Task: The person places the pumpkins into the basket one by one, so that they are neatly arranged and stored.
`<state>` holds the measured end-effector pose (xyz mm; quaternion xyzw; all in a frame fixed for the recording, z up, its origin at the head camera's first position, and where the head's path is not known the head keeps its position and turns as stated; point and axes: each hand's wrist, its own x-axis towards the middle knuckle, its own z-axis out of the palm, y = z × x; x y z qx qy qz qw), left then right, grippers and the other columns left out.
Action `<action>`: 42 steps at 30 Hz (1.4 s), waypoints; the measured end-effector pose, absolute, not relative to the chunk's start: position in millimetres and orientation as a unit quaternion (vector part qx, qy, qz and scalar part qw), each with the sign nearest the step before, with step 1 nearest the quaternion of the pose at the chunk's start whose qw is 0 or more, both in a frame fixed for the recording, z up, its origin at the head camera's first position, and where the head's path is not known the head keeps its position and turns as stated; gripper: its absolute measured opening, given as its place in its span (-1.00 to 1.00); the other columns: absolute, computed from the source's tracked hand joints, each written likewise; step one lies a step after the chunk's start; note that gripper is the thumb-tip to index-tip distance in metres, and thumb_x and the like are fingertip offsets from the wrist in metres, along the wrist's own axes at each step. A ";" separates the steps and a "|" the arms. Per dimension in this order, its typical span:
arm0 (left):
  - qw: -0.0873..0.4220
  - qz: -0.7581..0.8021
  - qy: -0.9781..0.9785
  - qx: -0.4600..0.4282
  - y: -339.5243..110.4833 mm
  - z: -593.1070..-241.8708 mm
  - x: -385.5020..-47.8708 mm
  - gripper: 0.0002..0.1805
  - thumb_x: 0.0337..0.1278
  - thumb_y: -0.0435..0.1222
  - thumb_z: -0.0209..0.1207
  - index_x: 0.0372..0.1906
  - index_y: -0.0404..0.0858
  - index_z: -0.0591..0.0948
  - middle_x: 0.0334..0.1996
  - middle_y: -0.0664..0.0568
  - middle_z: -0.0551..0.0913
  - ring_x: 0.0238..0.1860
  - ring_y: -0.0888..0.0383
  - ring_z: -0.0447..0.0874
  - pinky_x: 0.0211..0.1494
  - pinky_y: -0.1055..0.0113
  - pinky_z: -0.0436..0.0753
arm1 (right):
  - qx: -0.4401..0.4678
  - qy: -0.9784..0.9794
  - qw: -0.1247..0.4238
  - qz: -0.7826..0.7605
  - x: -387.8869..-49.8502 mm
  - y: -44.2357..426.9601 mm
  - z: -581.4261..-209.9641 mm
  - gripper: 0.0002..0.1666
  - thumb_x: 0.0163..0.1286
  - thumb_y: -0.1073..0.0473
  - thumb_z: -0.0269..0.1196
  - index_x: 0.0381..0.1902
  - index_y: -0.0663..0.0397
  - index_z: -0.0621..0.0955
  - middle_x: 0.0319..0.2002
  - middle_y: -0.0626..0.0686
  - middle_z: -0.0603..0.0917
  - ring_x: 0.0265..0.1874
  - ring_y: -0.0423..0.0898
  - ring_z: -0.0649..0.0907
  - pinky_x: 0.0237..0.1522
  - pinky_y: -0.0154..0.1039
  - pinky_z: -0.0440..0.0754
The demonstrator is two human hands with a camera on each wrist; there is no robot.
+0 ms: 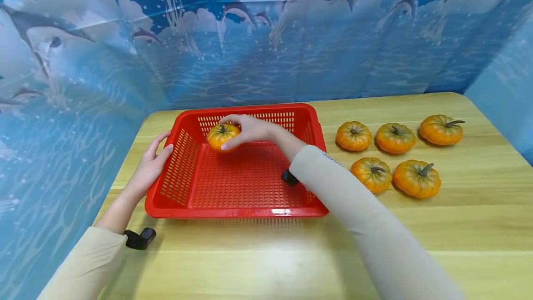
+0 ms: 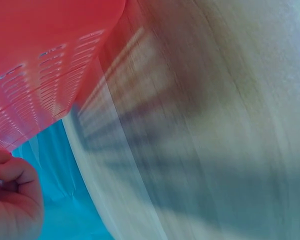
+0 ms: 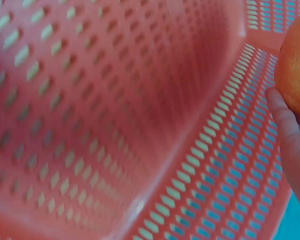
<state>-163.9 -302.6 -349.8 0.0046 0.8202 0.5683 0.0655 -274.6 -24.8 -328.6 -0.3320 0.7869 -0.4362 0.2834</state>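
Near the back left corner of the red plastic basket (image 1: 245,213), my right hand (image 1: 254,131) grips a small orange pumpkin (image 1: 219,138), thumb at its front and fingers behind it. The pumpkin is inside the basket; whether it touches the floor is unclear. In the right wrist view, the pumpkin (image 3: 296,70) is cut off at the right edge, with part of the hand (image 3: 290,135) under it. My left hand (image 1: 149,169) is at the basket's left rim, thumb and forefinger apart and touching it. Loosely bent fingers of that hand (image 2: 17,200) show in the left wrist view.
Several more small pumpkins stand on the wooden table (image 1: 470,226) right of the basket, among them one with a long stem (image 1: 440,130) at the far right. A blue dolphin-print cloth (image 1: 258,68) hangs behind the table and along its sides.
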 end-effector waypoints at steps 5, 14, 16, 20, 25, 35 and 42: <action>0.064 0.550 0.833 -0.003 -303.1 -349.4 -162.9 -0.34 0.41 -0.03 -0.16 0.48 -0.01 -0.08 -0.02 -0.41 0.43 -0.37 0.09 0.69 -0.35 0.15 0.69 | -0.321 0.794 0.286 -0.430 -269.8 -44.2 -342.5 -0.15 0.16 -0.01 0.34 0.35 -0.04 0.24 0.22 0.04 0.33 0.07 -0.09 0.41 0.00 -0.28 0.50; 0.057 0.527 0.848 -0.006 -301.8 -348.6 -160.9 -0.34 0.39 0.01 -0.16 0.48 -0.01 -0.06 -0.06 -0.41 0.45 -0.39 0.08 0.70 -0.37 0.13 0.68 | -0.318 0.808 0.273 -0.414 -266.0 -62.8 -363.3 -0.10 0.16 0.00 0.35 0.37 0.02 0.20 0.16 0.04 0.38 0.02 -0.10 0.44 -0.02 -0.31 0.50; 0.056 0.521 0.852 -0.009 -301.9 -348.4 -160.1 -0.34 0.39 0.02 -0.16 0.47 -0.01 -0.05 -0.09 -0.41 0.47 -0.41 0.08 0.70 -0.38 0.12 0.68 | -0.324 0.810 0.274 -0.404 -265.8 -64.4 -367.0 -0.08 0.16 0.00 0.35 0.38 0.02 0.18 0.18 0.04 0.37 0.03 -0.10 0.44 -0.01 -0.31 0.49; 0.043 0.495 0.868 -0.007 -301.1 -347.9 -161.3 -0.33 0.37 0.05 -0.15 0.47 -0.01 -0.02 -0.16 -0.38 0.52 -0.43 0.08 0.69 -0.41 0.15 0.68 | -0.330 0.817 0.265 -0.391 -267.0 -65.3 -371.2 -0.09 0.18 0.02 0.34 0.39 0.03 0.18 0.22 0.06 0.36 0.08 -0.08 0.44 0.04 -0.28 0.48; 0.033 0.478 0.878 -0.006 -300.4 -347.6 -163.6 -0.34 0.37 0.05 -0.16 0.47 0.00 0.00 -0.18 -0.37 0.53 -0.45 0.09 0.69 -0.44 0.16 0.68 | -0.332 0.818 0.261 -0.390 -270.1 -65.7 -373.7 -0.11 0.20 0.05 0.33 0.40 0.03 0.18 0.22 0.06 0.37 0.10 -0.08 0.43 0.06 -0.27 0.47; 0.037 0.476 0.878 -0.008 -298.4 -347.5 -165.2 -0.34 0.37 0.06 -0.15 0.47 -0.01 0.00 -0.14 -0.35 0.53 -0.42 0.12 0.68 -0.39 0.18 0.68 | -0.330 0.818 0.263 -0.392 -271.6 -63.1 -372.6 -0.12 0.20 0.05 0.33 0.39 0.00 0.19 0.22 0.05 0.36 0.12 -0.08 0.42 0.08 -0.27 0.45; 0.034 0.478 0.878 -0.012 -299.4 -346.1 -163.6 -0.33 0.37 0.06 -0.16 0.47 -0.01 -0.01 -0.14 -0.35 0.53 -0.42 0.12 0.68 -0.39 0.18 0.68 | -0.337 0.810 0.278 -0.392 -276.3 -60.9 -370.4 -0.08 0.17 0.05 0.36 0.40 -0.01 0.16 0.26 0.07 0.31 0.20 -0.06 0.36 0.18 -0.22 0.39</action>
